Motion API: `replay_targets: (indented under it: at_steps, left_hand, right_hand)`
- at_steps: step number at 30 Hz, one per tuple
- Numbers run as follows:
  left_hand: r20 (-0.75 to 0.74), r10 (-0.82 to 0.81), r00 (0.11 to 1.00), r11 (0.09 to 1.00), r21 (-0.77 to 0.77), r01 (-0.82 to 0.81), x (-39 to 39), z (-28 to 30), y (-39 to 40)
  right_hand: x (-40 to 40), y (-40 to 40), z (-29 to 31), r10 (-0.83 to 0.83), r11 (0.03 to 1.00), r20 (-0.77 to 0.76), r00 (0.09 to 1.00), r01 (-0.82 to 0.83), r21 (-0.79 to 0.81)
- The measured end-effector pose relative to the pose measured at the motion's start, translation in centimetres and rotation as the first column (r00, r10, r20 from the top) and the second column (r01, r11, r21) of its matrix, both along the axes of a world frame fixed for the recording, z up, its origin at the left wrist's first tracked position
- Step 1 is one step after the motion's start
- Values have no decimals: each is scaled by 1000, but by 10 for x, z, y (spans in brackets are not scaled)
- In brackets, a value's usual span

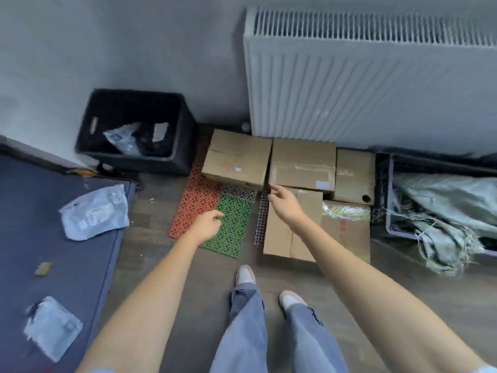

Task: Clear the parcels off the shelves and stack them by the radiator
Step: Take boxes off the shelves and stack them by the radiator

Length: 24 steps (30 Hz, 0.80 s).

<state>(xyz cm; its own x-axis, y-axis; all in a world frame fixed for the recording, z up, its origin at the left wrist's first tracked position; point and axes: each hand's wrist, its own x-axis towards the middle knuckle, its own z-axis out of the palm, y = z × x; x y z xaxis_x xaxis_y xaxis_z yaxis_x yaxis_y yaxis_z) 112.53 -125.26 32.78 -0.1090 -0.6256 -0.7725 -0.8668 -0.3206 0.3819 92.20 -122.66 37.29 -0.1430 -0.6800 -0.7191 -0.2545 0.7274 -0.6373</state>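
Note:
Several brown cardboard parcels lie on the floor under the white radiator [363, 76]. The leftmost parcel [236, 157] and a taped one [302, 162] sit side by side against it, with a smaller box [353, 176] to their right. A flat box [290, 230] lies in front. My right hand [282, 201] hovers over the flat box, its fingertips near the front corner of the leftmost parcel, holding nothing. My left hand [208, 224] hangs above the green mat [231, 224] with loosely curled fingers, holding nothing.
A black crate [185, 146] with plastic bags stands left of the parcels. An orange mat [196, 203] lies beside the green one. Grey mailer bags [95, 211] lie on a dark blue mattress [40, 251] at left. A crate of sacking [387, 189] stands right. My feet [244, 274] are on the wooden floor.

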Motion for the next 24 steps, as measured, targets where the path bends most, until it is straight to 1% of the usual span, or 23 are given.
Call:
replay_targets:
  at_steps: [3,5,7,10,12,14,15,17,19,21,24]
  left_hand:
    - [10,145,989,981,-131,-142,37,87,1]
    - [-38,264,964,947,-181,-266,58,142,13]
    - [-113,369,922,901,-201,-385,78,192,33]
    - [-205,472,857,825,-241,-512,113,267,75]
    - [-238,530,814,753,-310,-581,145,319,111]
    - [-266,606,750,647,-383,-659,182,373,155]
    - [-285,647,707,581,-416,-700,201,400,180]
    - [-307,716,627,443,-494,-748,237,450,235]
    - [-321,765,558,318,-565,-761,272,494,296]
    - [-317,815,486,205,-626,-752,302,531,359]
    - [-334,860,386,50,-697,-716,339,574,464]
  right_hand:
    - [37,-17,75,227,969,20,974,-224,-104]
    - [60,-18,122,388,907,-4,922,-383,-174]
    - [82,-13,166,531,822,-30,847,-523,-226]
    - [114,-3,231,661,714,-53,749,-649,-261]
    - [143,8,277,719,662,-33,694,-699,-269]
    - [179,23,320,775,598,4,632,-732,-326]
    - [199,33,341,806,548,-6,592,-750,-369]
    - [246,60,380,861,412,-82,501,-784,-464]
    - [295,98,418,903,285,-133,408,-801,-527]
    - [344,144,455,942,158,-162,293,-815,-558]
    - [417,230,505,971,-4,-188,147,-777,-629]
